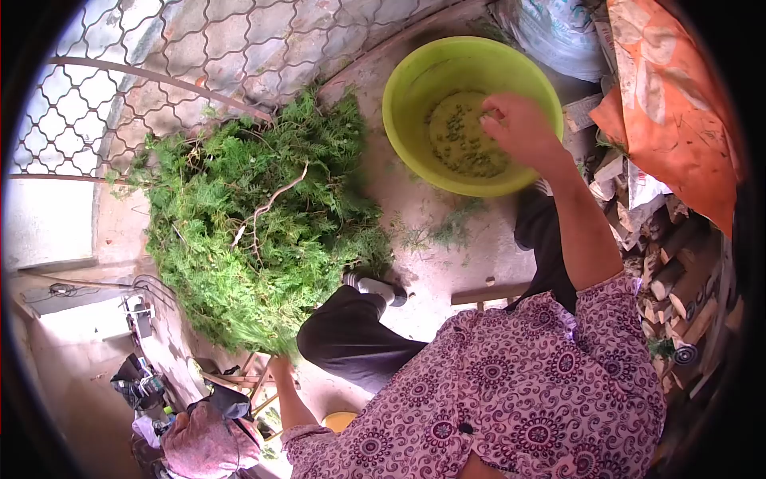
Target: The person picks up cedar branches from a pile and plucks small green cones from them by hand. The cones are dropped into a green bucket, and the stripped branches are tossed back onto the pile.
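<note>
My right hand (511,126) is over the inside of a large lime-green tub (407,104), its fingers pinched together; what they hold, if anything, is too small to name. Small green pieces (463,140) lie scattered on the tub's bottom. At the lower left, my left hand (281,369) is at the lower edge of a big heap of green leafy branches (263,223). Its fingers are mostly hidden by bright, blurred foliage. A bare brown twig (267,206) rests on top of the heap.
Wire lattice (223,40) runs behind the heap. An orange sack (678,104) and stacked firewood (674,279) stand on the right, a white sack (554,32) behind the tub. A pink cloth bundle (209,441) and a yellow container (339,420) are at the bottom left.
</note>
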`<state>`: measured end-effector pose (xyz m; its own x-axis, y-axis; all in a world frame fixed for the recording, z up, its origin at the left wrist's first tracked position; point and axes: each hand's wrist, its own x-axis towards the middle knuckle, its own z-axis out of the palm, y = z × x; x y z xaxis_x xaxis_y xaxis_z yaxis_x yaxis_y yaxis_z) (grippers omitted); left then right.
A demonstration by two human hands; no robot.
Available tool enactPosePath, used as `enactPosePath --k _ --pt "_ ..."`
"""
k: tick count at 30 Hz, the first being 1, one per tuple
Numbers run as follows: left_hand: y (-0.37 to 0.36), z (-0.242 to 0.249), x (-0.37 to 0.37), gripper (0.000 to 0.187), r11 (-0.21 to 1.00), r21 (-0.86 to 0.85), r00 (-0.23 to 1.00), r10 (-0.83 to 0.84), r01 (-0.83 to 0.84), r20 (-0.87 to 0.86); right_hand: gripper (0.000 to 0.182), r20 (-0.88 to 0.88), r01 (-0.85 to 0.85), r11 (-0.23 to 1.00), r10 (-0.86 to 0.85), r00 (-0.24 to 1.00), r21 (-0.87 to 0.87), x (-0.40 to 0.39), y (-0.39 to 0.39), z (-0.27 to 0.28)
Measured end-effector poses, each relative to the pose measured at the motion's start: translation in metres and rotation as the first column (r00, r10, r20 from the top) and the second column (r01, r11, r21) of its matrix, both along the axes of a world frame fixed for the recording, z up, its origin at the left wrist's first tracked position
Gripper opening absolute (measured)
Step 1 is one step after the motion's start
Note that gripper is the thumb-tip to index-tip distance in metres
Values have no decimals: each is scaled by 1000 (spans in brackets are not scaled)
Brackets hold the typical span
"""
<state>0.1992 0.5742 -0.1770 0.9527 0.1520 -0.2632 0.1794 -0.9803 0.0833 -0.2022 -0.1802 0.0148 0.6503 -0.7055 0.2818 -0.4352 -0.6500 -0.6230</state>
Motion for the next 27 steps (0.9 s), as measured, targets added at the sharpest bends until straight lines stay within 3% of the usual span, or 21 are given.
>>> enactPosePath --k 3,4,6,7,8,9,11,12,13,14,15,17,19,22,23,25,27 --pt "-82 112 -127 67 909 406 879 269 -96 -394 23 -1 2 1000 -2 1000 -17 0 1 -3" --pt "-42 84 -102 71 899 428 880 127 93 -459 23 -3 -2 1000 2 1000 -15 1 2 -4" --pt "30 34 -53 80 763 457 817 -157 457 -555 24 -42 -1 998 -2 999 -59 3 3 -6" --pt "-53 83 -64 82 675 445 791 -365 588 -491 24 -48 -4 998 1 999 -55 5 4 -8" --pt "-65 66 -41 76 733 425 836 -368 530 -408 22 -20 -25 997 23 1000 -68 8 5 -9" --pt "-146 101 -41 66 710 415 800 -363 570 -477 19 9 -44 996 45 999 -81 11 7 -11" --pt "-218 91 -12 53 615 293 675 -599 732 -431 19 -38 -44 997 42 998 -65 19 11 -7" --pt "-247 81 -5 47 603 91 603 -752 793 -267 19 -80 -45 998 41 996 -53 23 13 -6" --pt "-295 76 -9 42 615 34 590 -737 788 -329 19 -86 -46 998 42 995 -46 25 13 -10" --pt "-335 74 -25 39 640 -177 600 -765 748 -233 19 -64 -62 993 56 996 -102 28 13 -14" --pt "-365 59 -37 41 572 -253 533 -820 781 -208 19 -43 -76 984 70 997 -159 30 13 -17" --pt "-406 21 -60 38 470 -307 389 -874 828 -291 20 -71 -78 985 68 995 -153 35 12 -19" --pt "-434 -7 -89 34 441 -276 269 -828 854 -491 21 -101 -70 986 55 993 -149 36 11 -18" --pt "-414 -78 -105 38 340 -239 182 -842 909 -507 21 -108 -79 982 61 992 -170 32 14 -15" --pt "-407 -89 -109 38 334 -250 170 -844 909 -510 22 -131 -91 986 72 989 -141 30 14 -12" --pt "-394 -105 -116 43 467 -112 363 -797 877 -483 23 -166 -98 990 80 983 -104 27 17 -6" --pt "-390 -122 -109 45 523 -147 372 -750 839 -547 25 -240 -92 994 78 968 -50 24 17 -1"
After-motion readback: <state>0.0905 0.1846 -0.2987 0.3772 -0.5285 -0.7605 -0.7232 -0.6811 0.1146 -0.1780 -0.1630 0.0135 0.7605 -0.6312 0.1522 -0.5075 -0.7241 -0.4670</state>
